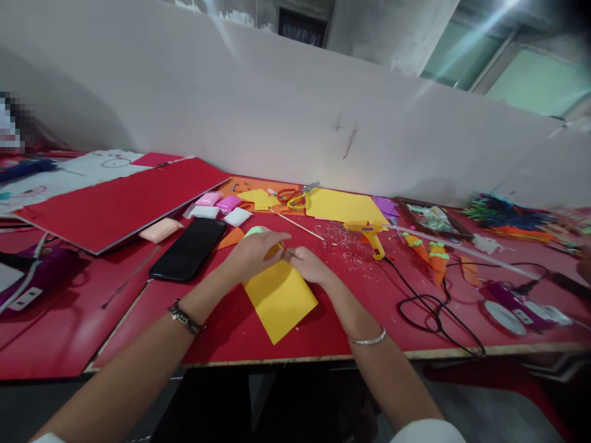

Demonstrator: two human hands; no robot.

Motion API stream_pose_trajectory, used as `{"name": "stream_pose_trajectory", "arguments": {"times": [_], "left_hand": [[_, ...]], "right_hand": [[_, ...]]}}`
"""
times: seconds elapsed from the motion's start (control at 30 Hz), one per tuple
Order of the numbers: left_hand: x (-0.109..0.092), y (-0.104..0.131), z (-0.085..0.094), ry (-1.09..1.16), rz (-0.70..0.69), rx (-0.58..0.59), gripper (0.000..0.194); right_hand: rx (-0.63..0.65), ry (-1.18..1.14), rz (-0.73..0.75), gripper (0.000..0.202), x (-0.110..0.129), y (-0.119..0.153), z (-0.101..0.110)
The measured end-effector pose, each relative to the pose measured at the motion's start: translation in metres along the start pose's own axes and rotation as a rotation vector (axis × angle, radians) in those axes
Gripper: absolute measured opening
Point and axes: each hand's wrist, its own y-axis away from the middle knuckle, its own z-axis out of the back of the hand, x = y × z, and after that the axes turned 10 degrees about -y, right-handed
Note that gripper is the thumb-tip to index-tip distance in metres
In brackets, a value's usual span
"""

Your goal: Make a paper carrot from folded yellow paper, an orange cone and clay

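A sheet of yellow paper point(280, 303) lies on the red table in front of me, one corner pointing toward me. My left hand point(255, 253) is closed on its far end, where a bit of the paper curls up under the fingers. Pinched at the same far edge is my right hand point(310, 263), its fingertips close to the left ones. Something thin and dark shows between the two hands, too small to name. Just beyond my left hand are an orange paper piece point(229, 239) and a pale green thing point(255, 231), partly hidden.
A black phone point(189, 249) lies left, near small packets point(229, 203) and a red board point(124, 200). Scissors point(298, 198) and yellow sheets point(346, 205) are at the back. To the right, a yellow glue gun point(368, 234) trails its black cord point(427, 314) beside paper carrots point(438, 261).
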Motion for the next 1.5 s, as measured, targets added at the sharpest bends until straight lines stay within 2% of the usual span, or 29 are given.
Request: {"name": "stream_pose_trajectory", "arguments": {"times": [0.1,0.37,0.47,0.67,0.97,1.1,1.3,1.43,1.5], "left_hand": [[-0.004,0.003,0.006,-0.023,-0.017,0.112,0.019],[-0.004,0.024,0.011,-0.018,0.081,0.19,0.016],[-0.009,0.031,0.007,-0.006,0.167,0.169,0.014],[-0.025,0.041,0.004,0.083,0.303,0.127,0.015],[-0.039,0.049,0.019,0.317,0.365,0.175,0.013],[-0.036,0.053,0.024,0.363,0.391,0.156,0.013],[-0.03,0.055,0.034,0.348,0.37,0.197,0.014],[-0.024,0.062,0.041,0.349,0.375,0.231,0.016],[-0.02,0.067,0.043,0.327,0.402,0.227,0.016]], "right_hand": [[0.091,0.101,0.007,0.035,0.001,0.0,-0.001],[0.252,0.388,0.076,0.024,0.013,-0.002,-0.004],[0.206,0.52,0.128,0.02,0.021,0.002,-0.011],[0.012,0.727,0.203,0.014,0.029,0.016,-0.019],[0.074,0.728,0.27,0.011,0.041,0.031,-0.012],[0.056,0.685,0.27,0.011,0.041,0.037,-0.005],[0.055,0.684,0.231,0.012,0.041,0.046,0.01],[0.036,0.708,0.192,0.011,0.037,0.052,0.031],[-0.013,0.729,0.173,0.012,0.033,0.056,0.043]]}}
